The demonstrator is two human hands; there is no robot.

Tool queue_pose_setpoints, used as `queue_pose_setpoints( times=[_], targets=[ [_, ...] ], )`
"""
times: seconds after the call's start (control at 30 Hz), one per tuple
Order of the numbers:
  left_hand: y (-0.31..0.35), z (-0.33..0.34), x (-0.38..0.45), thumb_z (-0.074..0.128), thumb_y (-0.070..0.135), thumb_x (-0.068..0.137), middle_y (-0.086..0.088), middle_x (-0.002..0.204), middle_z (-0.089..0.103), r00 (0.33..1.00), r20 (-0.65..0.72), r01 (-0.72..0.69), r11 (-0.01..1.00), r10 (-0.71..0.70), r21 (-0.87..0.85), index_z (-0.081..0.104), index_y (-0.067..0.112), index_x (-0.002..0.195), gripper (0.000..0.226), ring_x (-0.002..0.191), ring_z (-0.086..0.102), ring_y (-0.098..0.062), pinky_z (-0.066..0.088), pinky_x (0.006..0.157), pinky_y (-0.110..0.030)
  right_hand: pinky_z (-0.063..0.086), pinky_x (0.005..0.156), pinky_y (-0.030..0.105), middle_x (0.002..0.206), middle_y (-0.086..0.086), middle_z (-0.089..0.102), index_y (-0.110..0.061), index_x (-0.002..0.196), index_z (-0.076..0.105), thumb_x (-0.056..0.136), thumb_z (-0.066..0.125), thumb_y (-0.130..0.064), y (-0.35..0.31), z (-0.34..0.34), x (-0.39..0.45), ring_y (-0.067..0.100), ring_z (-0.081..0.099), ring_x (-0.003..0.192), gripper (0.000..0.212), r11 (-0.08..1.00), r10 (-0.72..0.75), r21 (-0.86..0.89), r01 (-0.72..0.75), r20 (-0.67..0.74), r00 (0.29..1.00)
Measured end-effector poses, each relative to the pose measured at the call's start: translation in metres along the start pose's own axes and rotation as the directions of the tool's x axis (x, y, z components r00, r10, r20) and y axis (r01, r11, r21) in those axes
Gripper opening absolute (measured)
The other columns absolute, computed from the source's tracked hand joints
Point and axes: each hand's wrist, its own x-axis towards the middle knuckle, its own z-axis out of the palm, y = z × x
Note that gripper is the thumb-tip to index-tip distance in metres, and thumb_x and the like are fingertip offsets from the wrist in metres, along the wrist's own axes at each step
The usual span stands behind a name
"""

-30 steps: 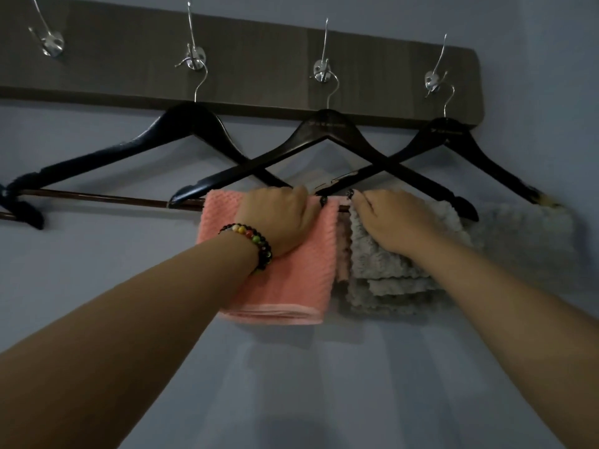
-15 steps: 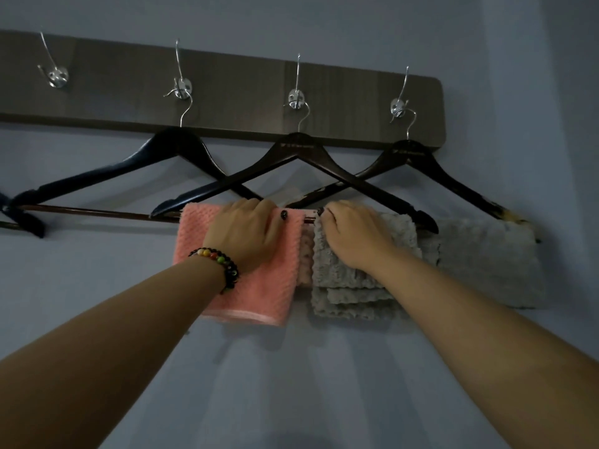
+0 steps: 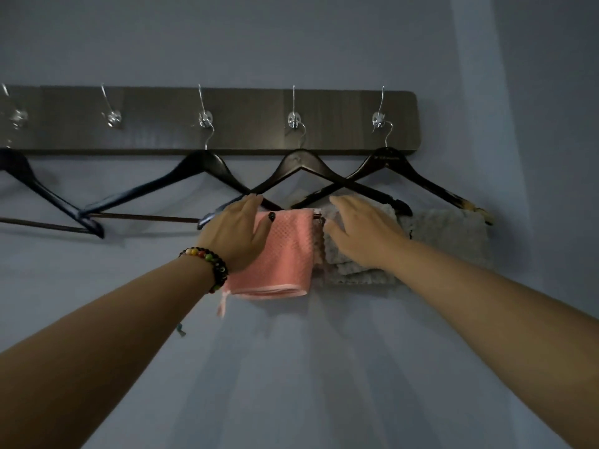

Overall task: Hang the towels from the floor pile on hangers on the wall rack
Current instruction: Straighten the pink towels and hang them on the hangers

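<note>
Both hands lie flat with fingers extended: left hand (image 3: 238, 233) on the folded pink waffle-weave towel (image 3: 285, 254), right hand (image 3: 359, 233) on the fluffy grey towel (image 3: 363, 273), probably smoothing them over the dark wooden hanger's (image 3: 301, 163) crossbar so they drape evenly.

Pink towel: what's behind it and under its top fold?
The pink towel drapes over a hanger bar, visible only at its right edge. Behind it, a paler layer peeks out beside the grey towel. The left hand covers its left side.
</note>
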Motion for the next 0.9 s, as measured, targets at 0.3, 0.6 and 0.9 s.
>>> queue_pose_setpoints(
  times=[0.3, 0.6, 0.9],
  targets=[
    [-0.01, -0.071, -0.073, 0.028, 0.043, 0.102, -0.008, 0.159, 0.022, 0.988, 0.131, -0.071, 0.997, 0.076, -0.043, 0.019, 0.012, 0.152, 0.06, 0.146, 0.022, -0.019, 0.02, 0.117, -0.035, 0.036, 0.105, 0.043, 0.145, 0.009, 0.038, -0.009, 0.14, 0.033, 0.097, 0.039, -0.045, -0.081, -0.016, -0.058, 0.027, 0.039, 0.13, 0.056, 1.0, 0.011, -0.011, -0.01, 0.096, 0.995],
    [-0.034, -0.136, -0.169, 0.027, 0.045, 0.101, -0.004, 0.162, 0.013, 0.958, 0.27, -0.082, 0.994, 0.097, -0.066, 0.012, 0.014, 0.154, 0.063, 0.148, 0.012, -0.015, 0.01, 0.117, -0.027, 0.019, 0.117, 0.037, 0.16, 0.006, 0.011, -0.01, 0.152, 0.008, 0.098, 0.037, -0.048, -0.16, -0.046, -0.14, 0.022, 0.015, 0.145, 0.072, 0.996, 0.091, -0.026, -0.087, 0.21, 0.973],
    [-0.024, -0.195, -0.225, 0.027, 0.045, 0.101, -0.004, 0.161, 0.013, 0.942, 0.328, -0.038, 0.992, 0.075, -0.118, 0.013, 0.013, 0.154, 0.063, 0.148, 0.011, -0.014, 0.01, 0.117, -0.027, 0.018, 0.117, 0.035, 0.159, 0.006, 0.015, -0.01, 0.152, 0.01, 0.099, 0.039, -0.045, -0.193, -0.118, -0.192, 0.021, 0.015, 0.146, 0.07, 0.99, 0.137, -0.057, -0.127, 0.23, 0.964]
  ],
)
